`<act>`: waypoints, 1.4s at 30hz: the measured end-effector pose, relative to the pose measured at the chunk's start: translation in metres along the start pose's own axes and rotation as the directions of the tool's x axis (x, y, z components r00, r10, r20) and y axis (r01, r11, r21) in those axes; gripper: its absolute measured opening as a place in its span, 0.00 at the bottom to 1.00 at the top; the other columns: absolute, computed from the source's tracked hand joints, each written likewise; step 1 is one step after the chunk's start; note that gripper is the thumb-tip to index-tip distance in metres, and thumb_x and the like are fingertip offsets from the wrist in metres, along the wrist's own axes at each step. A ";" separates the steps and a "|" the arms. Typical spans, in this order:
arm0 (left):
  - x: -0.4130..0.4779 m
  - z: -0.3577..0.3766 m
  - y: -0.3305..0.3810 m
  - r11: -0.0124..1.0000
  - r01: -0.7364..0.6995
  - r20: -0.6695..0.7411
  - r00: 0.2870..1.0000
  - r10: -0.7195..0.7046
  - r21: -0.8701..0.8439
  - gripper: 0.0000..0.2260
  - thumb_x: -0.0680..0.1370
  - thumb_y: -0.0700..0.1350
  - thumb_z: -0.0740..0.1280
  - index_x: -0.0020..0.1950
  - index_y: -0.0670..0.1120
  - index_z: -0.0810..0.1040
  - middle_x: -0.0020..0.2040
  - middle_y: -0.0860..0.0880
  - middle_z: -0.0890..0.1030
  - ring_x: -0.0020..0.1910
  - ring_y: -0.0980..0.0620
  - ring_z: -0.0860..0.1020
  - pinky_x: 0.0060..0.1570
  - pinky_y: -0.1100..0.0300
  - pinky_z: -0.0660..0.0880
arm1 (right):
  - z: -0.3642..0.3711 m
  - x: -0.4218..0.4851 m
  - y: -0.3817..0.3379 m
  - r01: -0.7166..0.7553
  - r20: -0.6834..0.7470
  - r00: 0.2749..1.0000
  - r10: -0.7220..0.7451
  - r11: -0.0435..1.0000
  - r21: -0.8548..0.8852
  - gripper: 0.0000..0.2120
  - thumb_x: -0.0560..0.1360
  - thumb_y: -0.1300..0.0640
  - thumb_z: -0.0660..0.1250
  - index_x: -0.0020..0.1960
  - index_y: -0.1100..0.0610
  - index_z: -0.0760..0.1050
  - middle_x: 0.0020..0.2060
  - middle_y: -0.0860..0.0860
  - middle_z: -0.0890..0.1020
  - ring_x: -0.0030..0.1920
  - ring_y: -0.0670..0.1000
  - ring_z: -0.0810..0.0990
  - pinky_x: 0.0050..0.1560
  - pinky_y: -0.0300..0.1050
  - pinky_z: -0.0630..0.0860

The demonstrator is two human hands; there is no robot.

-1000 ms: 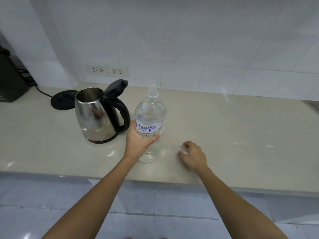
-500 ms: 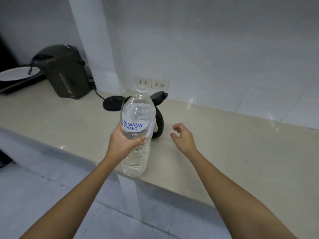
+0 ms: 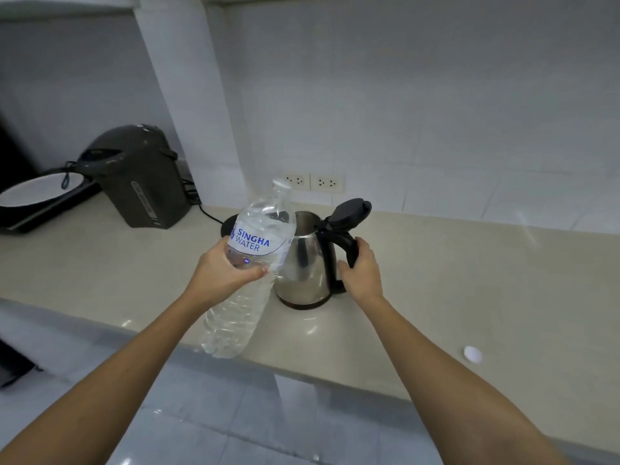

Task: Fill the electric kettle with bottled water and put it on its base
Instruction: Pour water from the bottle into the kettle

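A steel electric kettle (image 3: 307,263) stands on the beige counter (image 3: 436,280) with its black lid (image 3: 350,209) flipped up. My right hand (image 3: 360,268) is wrapped around its black handle. A clear water bottle (image 3: 255,250) with a blue-lettered label is held in my left hand (image 3: 224,273), lifted off the counter and tilted, its uncapped neck leaning toward the kettle's opening. Only an edge of the kettle's round black base (image 3: 228,224) shows behind the bottle. No water is seen pouring.
A dark hot-water dispenser (image 3: 141,176) stands at the back left with a black-rimmed appliance (image 3: 37,199) beside it. Two wall sockets (image 3: 313,181) sit behind the kettle. A white bottle cap (image 3: 472,354) lies near the counter's front edge at right.
My left hand lifted the bottle off the counter and tilted it toward the kettle. My right hand left the counter and took hold of the kettle's handle. The view swung left.
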State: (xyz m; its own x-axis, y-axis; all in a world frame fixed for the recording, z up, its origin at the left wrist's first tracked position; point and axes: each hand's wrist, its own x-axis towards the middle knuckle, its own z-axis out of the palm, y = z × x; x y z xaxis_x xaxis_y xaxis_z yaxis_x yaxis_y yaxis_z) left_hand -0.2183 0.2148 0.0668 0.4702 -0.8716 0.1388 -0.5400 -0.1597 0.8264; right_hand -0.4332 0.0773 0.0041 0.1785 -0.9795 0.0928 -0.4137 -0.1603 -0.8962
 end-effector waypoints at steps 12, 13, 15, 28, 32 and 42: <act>0.071 -0.053 -0.027 0.974 -0.110 0.236 0.970 0.061 0.199 0.23 0.62 0.56 0.78 0.54 0.54 0.77 0.45 0.55 0.82 0.44 0.59 0.80 0.42 0.63 0.73 | 0.015 -0.004 -0.019 -0.133 -0.095 0.987 0.129 0.991 -0.028 0.28 0.73 0.61 0.64 0.71 0.57 0.62 0.60 0.54 0.75 0.58 0.56 0.75 0.53 0.44 0.69; 0.075 -0.057 -0.025 0.964 -0.126 0.249 0.966 0.066 0.233 0.22 0.62 0.57 0.77 0.52 0.54 0.77 0.43 0.55 0.81 0.43 0.58 0.79 0.40 0.63 0.71 | 0.017 -0.003 -0.021 -0.143 -0.095 0.986 0.139 0.989 -0.031 0.28 0.73 0.61 0.64 0.71 0.57 0.61 0.59 0.54 0.75 0.56 0.55 0.75 0.52 0.44 0.68; 0.082 -0.063 -0.023 0.940 -0.158 0.274 0.959 0.073 0.304 0.21 0.62 0.59 0.76 0.50 0.53 0.77 0.41 0.55 0.80 0.41 0.57 0.77 0.38 0.62 0.70 | 0.019 -0.004 -0.026 -0.159 -0.098 0.983 0.155 0.987 -0.035 0.27 0.74 0.61 0.64 0.71 0.58 0.62 0.57 0.53 0.74 0.51 0.53 0.73 0.49 0.43 0.67; 0.103 -0.069 -0.019 0.853 -0.253 0.342 0.935 0.094 0.456 0.21 0.64 0.56 0.78 0.48 0.47 0.75 0.41 0.52 0.80 0.42 0.55 0.77 0.37 0.61 0.71 | 0.017 -0.006 -0.033 -0.196 -0.060 0.979 0.192 0.978 -0.067 0.29 0.74 0.60 0.65 0.73 0.58 0.58 0.59 0.55 0.73 0.50 0.52 0.71 0.49 0.44 0.67; 0.106 -0.070 -0.020 0.829 -0.272 0.349 0.932 0.100 0.489 0.23 0.64 0.56 0.78 0.50 0.46 0.75 0.43 0.50 0.81 0.44 0.50 0.79 0.37 0.62 0.71 | 0.017 -0.007 -0.033 -0.194 -0.054 0.980 0.191 0.979 -0.064 0.31 0.74 0.60 0.66 0.73 0.58 0.58 0.62 0.56 0.72 0.52 0.52 0.71 0.50 0.44 0.67; 0.110 -0.077 -0.009 0.770 -0.305 0.352 0.929 0.112 0.560 0.22 0.65 0.54 0.77 0.50 0.44 0.73 0.42 0.48 0.81 0.43 0.49 0.77 0.34 0.62 0.68 | 0.017 -0.007 -0.030 -0.200 -0.035 0.980 0.198 0.977 -0.079 0.32 0.74 0.60 0.66 0.74 0.57 0.56 0.64 0.56 0.71 0.54 0.52 0.70 0.51 0.44 0.67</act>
State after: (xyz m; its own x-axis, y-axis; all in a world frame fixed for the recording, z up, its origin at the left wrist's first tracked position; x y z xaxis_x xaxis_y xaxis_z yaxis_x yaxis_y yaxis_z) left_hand -0.1078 0.1563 0.1170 0.1302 -0.9910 0.0295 -0.9505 -0.1163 0.2882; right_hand -0.4075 0.0911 0.0229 0.0618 -0.9956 -0.0711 -0.5101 0.0297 -0.8596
